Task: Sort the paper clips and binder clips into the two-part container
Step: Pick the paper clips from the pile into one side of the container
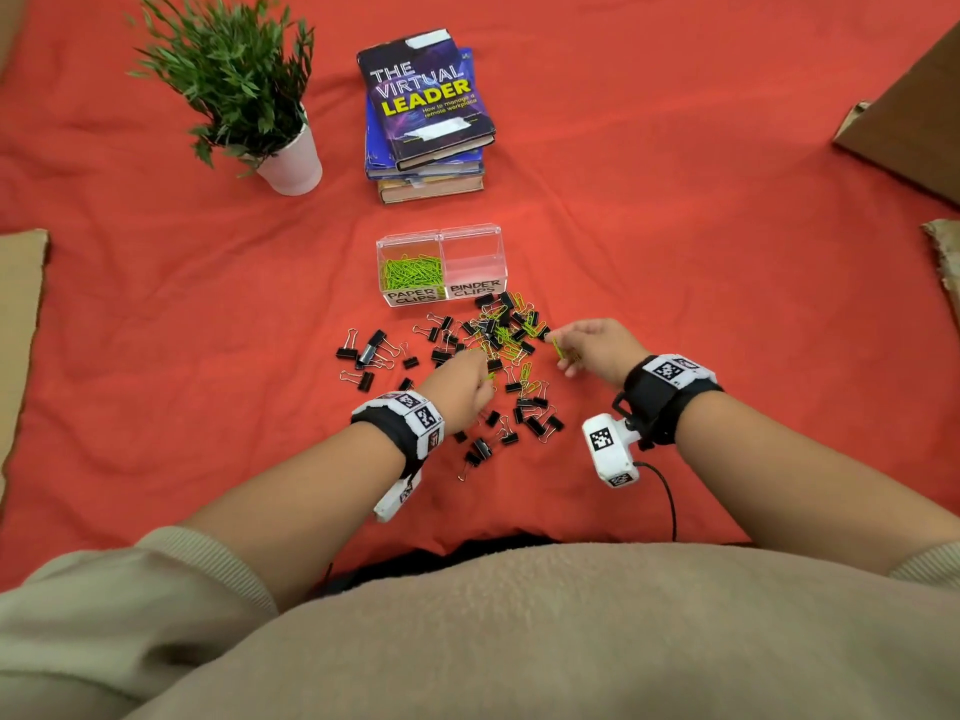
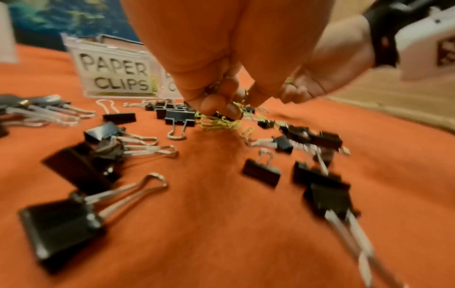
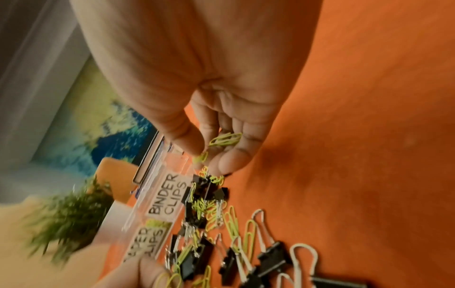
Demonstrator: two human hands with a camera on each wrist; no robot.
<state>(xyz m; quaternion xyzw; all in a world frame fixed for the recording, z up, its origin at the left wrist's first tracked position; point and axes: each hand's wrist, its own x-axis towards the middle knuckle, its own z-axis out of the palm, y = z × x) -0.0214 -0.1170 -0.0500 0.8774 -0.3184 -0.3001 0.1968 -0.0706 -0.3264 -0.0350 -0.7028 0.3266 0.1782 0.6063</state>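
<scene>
A clear two-part container (image 1: 440,236) stands on the red cloth. Its left half, labelled PAPER CLIPS (image 2: 115,76), holds green paper clips (image 1: 411,273). Its right half, labelled BINDER CLIPS (image 3: 167,194), looks empty. A mixed pile of black binder clips (image 1: 537,423) and green paper clips (image 1: 503,336) lies in front of it. My left hand (image 1: 470,381) reaches down into the pile, its curled fingers (image 2: 216,105) pinching green paper clips (image 2: 221,122). My right hand (image 1: 589,348) hovers at the pile's right edge and holds green paper clips (image 3: 225,139) in its curled fingers.
A stack of books (image 1: 428,122) and a potted plant (image 1: 244,90) stand behind the container. Cardboard pieces (image 1: 909,106) lie at the right and left edges of the cloth. Loose binder clips (image 1: 363,353) are scattered to the left of the pile.
</scene>
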